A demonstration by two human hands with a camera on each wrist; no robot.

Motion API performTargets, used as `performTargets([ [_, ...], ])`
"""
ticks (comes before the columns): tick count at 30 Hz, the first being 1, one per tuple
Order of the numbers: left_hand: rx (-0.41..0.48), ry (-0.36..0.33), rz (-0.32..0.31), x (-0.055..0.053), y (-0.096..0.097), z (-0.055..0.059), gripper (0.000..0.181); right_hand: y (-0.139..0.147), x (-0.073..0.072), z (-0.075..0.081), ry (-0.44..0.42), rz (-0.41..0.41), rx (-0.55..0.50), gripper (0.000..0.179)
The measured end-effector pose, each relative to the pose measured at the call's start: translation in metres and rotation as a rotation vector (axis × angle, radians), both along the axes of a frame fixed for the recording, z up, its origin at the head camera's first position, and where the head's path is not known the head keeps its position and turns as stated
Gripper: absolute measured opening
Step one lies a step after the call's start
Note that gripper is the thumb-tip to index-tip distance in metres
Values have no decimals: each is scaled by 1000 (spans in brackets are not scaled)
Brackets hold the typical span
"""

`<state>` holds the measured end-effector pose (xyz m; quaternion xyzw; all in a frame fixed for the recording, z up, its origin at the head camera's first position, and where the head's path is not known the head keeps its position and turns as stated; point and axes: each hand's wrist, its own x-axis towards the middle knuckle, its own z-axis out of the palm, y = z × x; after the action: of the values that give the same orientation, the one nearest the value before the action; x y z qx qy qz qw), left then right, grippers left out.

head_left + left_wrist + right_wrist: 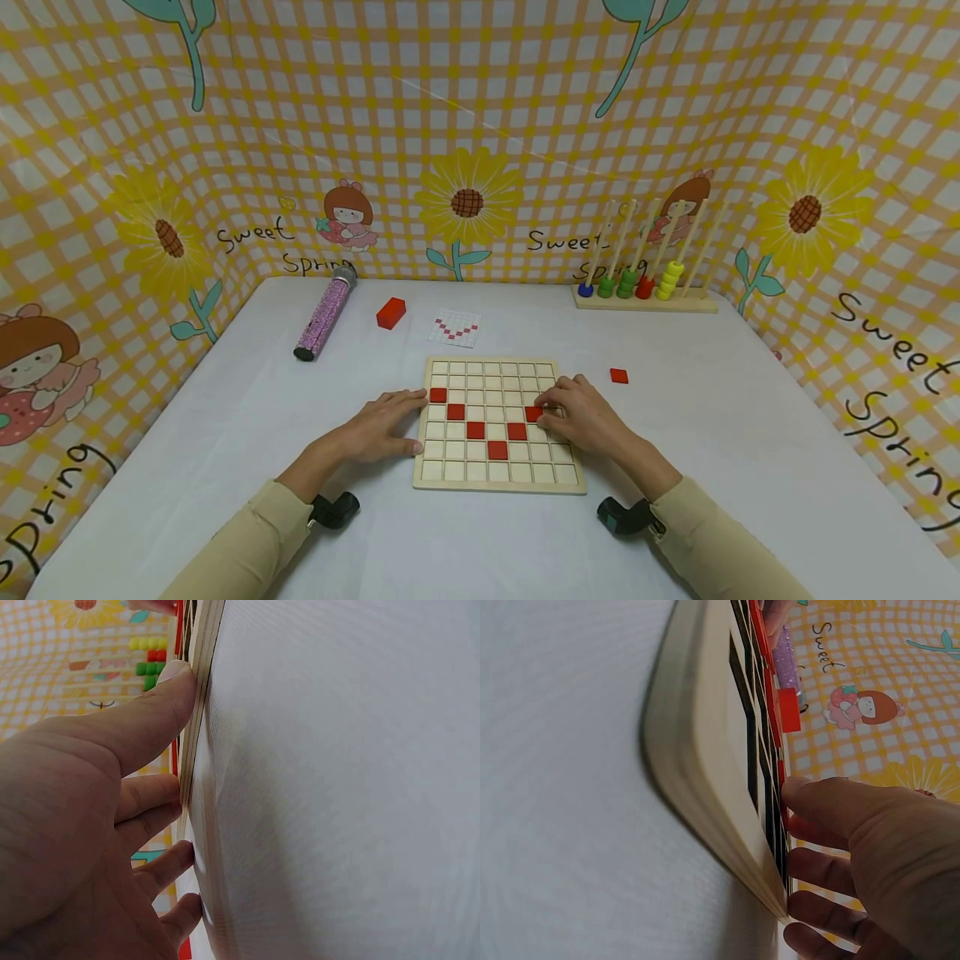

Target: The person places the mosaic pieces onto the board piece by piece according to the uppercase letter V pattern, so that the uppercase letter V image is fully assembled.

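A pale wooden grid board (498, 487) lies flat on the white table. Several red square tiles sit in its cells, among them one at the left edge (438, 395) and one lowest in the V-shaped line (497, 451). My left hand (378, 429) rests against the board's left edge, its thumb and extended fingers touching the side in the left wrist view. Over the board's right part, my right hand (585, 417) has thumb and index finger at a red tile (533, 414), pinching it at its cell. The hand covers part of the board's right edge.
Beyond the board lies a small card (455, 328) printed with a red V pattern. A red block (391, 313) and a glittery pink microphone (322, 321) lie to the left. A loose red tile (618, 376) is at right, before a wooden bead stand (645, 304).
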<state>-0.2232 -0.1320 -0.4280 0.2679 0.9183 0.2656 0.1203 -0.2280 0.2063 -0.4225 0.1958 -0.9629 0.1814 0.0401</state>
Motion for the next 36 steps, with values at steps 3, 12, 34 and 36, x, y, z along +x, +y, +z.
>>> performTargets([
  [3,2,-1,2,0,0,0,71,0,1,1,-9,-7,-4,24],
  [12,-6,-5,6,0,1,2,71,17,-6,5,47,-40,11,25],
  [34,4,-2,3,1,0,2,70,96,-34,8,45,-183,-1,38],
  [36,3,-2,3,1,0,2,70,99,-37,7,27,-198,9,38],
])
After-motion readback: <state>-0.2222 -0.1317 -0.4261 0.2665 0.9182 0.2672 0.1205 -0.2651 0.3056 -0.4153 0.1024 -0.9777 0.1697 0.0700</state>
